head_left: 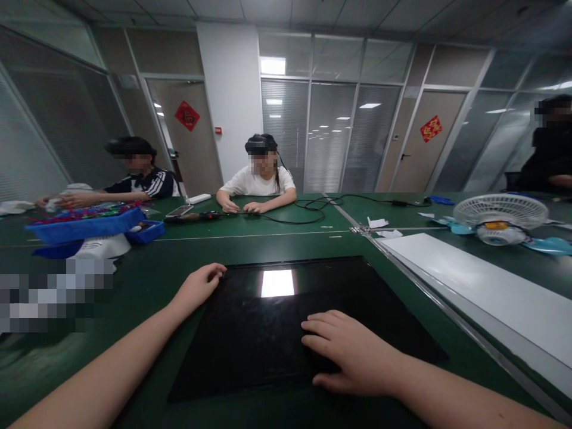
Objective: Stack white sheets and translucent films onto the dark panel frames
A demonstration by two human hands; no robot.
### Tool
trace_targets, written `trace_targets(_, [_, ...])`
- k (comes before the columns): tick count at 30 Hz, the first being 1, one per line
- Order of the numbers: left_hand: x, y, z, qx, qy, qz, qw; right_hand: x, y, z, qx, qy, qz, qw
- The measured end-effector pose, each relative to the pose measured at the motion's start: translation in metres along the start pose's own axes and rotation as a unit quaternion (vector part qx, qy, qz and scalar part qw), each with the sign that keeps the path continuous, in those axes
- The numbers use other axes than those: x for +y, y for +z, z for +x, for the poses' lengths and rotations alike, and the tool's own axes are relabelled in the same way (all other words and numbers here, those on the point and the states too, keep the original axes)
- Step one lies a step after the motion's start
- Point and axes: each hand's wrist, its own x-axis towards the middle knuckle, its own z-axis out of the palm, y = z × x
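Right hand [346, 350] — palm down — over black panel [250, 339]

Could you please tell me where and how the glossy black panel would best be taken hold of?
The panel is probably best held by its left edge and right edge, coming in from either side: it lies flat on the green table and is broad and smooth on top, with nothing to pinch there. The left hand is at the far left corner.

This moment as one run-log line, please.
left hand: at far-left corner of glossy black panel | right hand: open over panel, contact unclear | panel: flat on green table | right of panel: white board
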Motion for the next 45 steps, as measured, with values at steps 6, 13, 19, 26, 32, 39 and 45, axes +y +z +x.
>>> trace_targets(6, [-0.002, 0.004, 0.008, -0.008, -0.019, -0.045, 0.999, -0.001, 0.0, 0.001, 0.003, -0.001, 0.002, 1.0])
trace_targets(13, [0.002, 0.008, 0.013, -0.019, -0.001, -0.004, 1.0, -0.002, -0.002, 0.0, 0.006, -0.004, -0.005, 1.0])
trace_targets(19, [0.001, 0.012, 0.012, -0.021, 0.028, 0.075, 0.997, -0.003, -0.003, 0.0, 0.002, -0.004, -0.007, 1.0])
trace_targets(26, [-0.008, 0.016, 0.014, -0.019, 0.039, 0.073, 0.996, -0.002, 0.0, 0.0, 0.001, -0.005, -0.016, 1.0])
trace_targets(32, [-0.006, 0.014, 0.01, 0.011, 0.013, 0.04, 0.999, -0.003, -0.002, 0.002, -0.015, 0.005, -0.001, 1.0])
trace_targets(39, [-0.008, 0.015, 0.006, 0.004, 0.023, 0.061, 0.998, 0.002, -0.049, -0.012, -0.028, 0.107, 0.096, 0.989])
trace_targets(45, [-0.013, 0.016, 0.003, -0.011, 0.049, 0.104, 0.993, 0.091, -0.05, -0.048, 0.08, 0.265, -0.051, 0.96])
